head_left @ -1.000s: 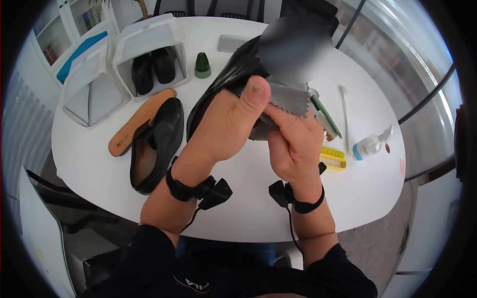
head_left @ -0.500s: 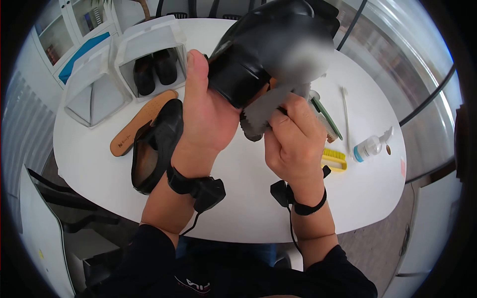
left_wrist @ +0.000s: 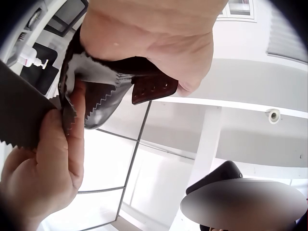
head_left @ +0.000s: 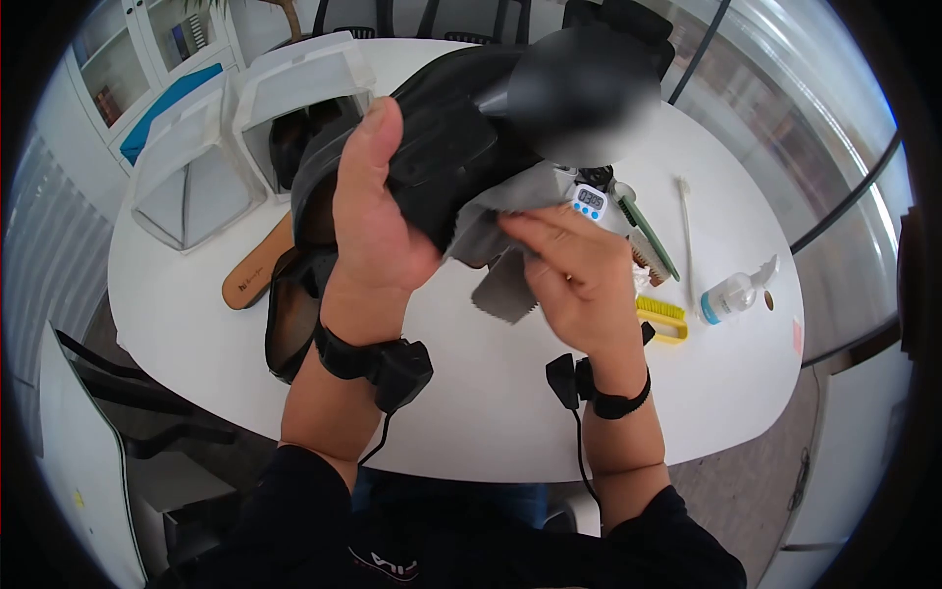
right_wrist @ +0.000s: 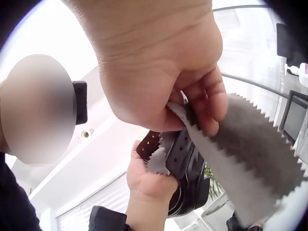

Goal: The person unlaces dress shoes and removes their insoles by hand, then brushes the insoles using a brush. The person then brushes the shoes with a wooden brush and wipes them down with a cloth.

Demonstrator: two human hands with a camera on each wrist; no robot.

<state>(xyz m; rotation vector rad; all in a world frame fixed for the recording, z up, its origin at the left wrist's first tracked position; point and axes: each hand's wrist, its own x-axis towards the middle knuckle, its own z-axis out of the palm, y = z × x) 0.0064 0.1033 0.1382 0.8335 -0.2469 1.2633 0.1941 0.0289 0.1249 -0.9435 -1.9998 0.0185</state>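
Observation:
My left hand [head_left: 378,231] holds a black leather shoe [head_left: 432,147] up over the table, its thumb sticking straight up and its fingers hidden by the shoe. A brown-lined flap with eyelets [left_wrist: 154,89] shows beside that hand in the left wrist view. Between thumb and fingers my right hand [head_left: 584,270] pinches a grey cloth [head_left: 510,201] with zigzag edges. One part of the cloth lies against the shoe near the left palm, and a loose end hangs below. In the right wrist view the cloth [right_wrist: 240,144] spreads out past the fingertips.
A second black shoe [head_left: 289,319] and a tan insole [head_left: 257,270] lie at left, before two clear-fronted boxes [head_left: 196,201]. At right are a timer [head_left: 589,203], a green-handled brush [head_left: 643,231], a yellow brush [head_left: 660,316], a white stick [head_left: 686,231] and a bottle [head_left: 728,294].
The left hand has turned the shoe: its heel faced up half a second ago, and it now leans left, overlapping the boxes. The cloth has shifted left, and the timer has come into sight.

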